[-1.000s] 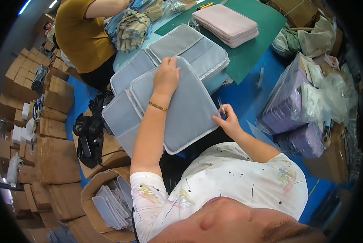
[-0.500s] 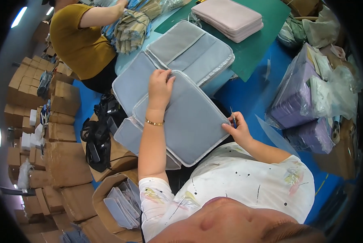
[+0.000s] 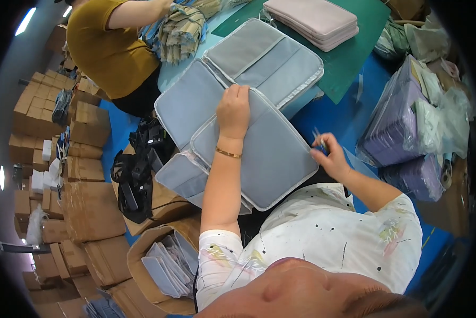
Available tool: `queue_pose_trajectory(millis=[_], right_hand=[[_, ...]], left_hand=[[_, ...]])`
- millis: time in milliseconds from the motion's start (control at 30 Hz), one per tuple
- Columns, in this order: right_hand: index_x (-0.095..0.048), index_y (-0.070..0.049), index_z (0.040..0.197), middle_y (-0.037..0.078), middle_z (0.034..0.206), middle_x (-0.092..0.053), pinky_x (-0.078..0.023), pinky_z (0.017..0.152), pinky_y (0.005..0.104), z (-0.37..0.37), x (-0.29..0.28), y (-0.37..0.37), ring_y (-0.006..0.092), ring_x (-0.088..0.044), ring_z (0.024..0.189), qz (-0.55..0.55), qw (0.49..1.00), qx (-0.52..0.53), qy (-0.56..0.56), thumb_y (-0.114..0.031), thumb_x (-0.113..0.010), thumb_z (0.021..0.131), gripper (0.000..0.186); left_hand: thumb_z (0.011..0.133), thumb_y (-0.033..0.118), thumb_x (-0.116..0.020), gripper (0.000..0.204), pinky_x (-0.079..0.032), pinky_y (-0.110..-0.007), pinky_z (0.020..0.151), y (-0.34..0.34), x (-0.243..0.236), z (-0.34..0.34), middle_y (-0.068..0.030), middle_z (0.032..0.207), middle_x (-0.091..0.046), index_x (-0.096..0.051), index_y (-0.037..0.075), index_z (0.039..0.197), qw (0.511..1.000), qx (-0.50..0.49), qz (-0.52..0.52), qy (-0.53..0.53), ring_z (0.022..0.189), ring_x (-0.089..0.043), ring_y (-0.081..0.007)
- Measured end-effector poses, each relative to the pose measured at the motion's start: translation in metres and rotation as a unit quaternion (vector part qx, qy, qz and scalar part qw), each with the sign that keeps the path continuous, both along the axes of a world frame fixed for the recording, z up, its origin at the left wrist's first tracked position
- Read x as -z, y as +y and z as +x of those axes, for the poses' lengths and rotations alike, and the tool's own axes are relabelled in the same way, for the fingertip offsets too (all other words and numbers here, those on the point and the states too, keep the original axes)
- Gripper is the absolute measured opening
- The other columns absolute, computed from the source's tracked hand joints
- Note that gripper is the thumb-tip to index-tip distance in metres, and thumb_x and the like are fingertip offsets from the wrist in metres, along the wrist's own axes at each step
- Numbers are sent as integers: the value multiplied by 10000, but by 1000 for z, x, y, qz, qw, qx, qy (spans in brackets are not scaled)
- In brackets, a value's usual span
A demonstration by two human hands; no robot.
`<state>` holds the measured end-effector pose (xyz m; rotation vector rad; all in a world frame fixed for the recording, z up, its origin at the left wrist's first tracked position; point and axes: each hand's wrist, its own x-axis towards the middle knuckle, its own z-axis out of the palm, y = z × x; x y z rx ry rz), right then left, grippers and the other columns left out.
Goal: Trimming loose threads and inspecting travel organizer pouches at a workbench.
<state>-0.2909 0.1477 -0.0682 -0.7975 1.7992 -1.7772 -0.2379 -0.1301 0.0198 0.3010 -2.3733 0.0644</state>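
By the table: left hand pinching grey case, right hand gripping snips; stray blade could nick it.

Could not make out the kind of small pointed tool in the fingers of the right hand, blurred and partly covered. Lost the fingertips of the left hand at the edge of the grey padded panel. Saw only partly, below-left of those fingers, a lower grey panel behind panel and forearm. Found cut off at the top, beyond the left fingers, a pink case and a co-worker's head.
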Motion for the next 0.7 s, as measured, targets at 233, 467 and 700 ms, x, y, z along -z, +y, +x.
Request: queue_pose_trajectory(millis=[233,467,700], right_hand=[[-558,-55,1200,122,931,-621,-487,671,302,-58,-85,-61,214,-614,787,32,935,27,353,-206,-674,835,411],[-592,-114,1158,63,817,-631,-508,570,354,-66,-93,-120,249,-632,673,130,820,6,557,-271,-650,836,363],[-593,-109,1135,60,815,-631,-507,549,371,-59,-110,-138,268,-634,673,210,790,-37,574,-287,-602,859,329]], left_hand=[[882,120,-541,76,-473,-398,683,-10,7,0,-90,839,-601,-599,71,873,992,31,104,58,799,-576,-308],[885,110,-533,80,-468,-407,697,-11,6,-2,-114,831,-606,-588,53,881,991,39,116,60,805,-577,-322],[896,100,-510,86,-464,-413,709,-14,8,-1,-122,829,-607,-572,41,886,989,50,127,63,807,-578,-327]])
